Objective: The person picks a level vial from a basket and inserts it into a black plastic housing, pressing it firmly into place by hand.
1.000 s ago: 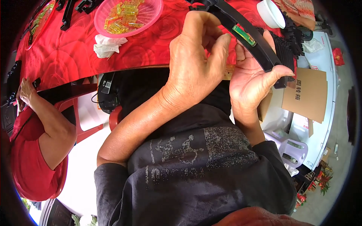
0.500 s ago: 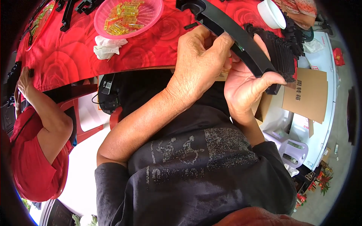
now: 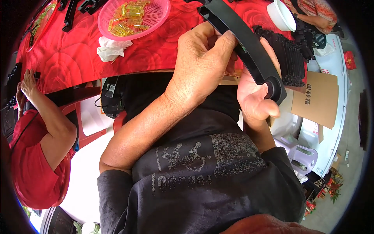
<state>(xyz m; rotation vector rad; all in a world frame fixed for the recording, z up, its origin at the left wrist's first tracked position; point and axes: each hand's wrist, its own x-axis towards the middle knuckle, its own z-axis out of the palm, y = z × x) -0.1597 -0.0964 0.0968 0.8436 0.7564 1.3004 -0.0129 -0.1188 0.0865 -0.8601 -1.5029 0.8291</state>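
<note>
We grasp the curved black plastic bar point(image 3: 249, 46) in both hands above the red bench point(image 3: 156, 46), right hand point(image 3: 255, 93) cupping its round lower end for support while the left hand point(image 3: 204, 66) presses fingers on its middle.

Counter point(image 3: 70, 58) under red rose-patterned cloth filled upper frame. Red plastic chair point(image 3: 83, 117) stood at left, pale floor point(image 3: 83, 187) below it. White plastic stool point(image 3: 298, 154) sat lower right. Daylight bright, even.
</note>
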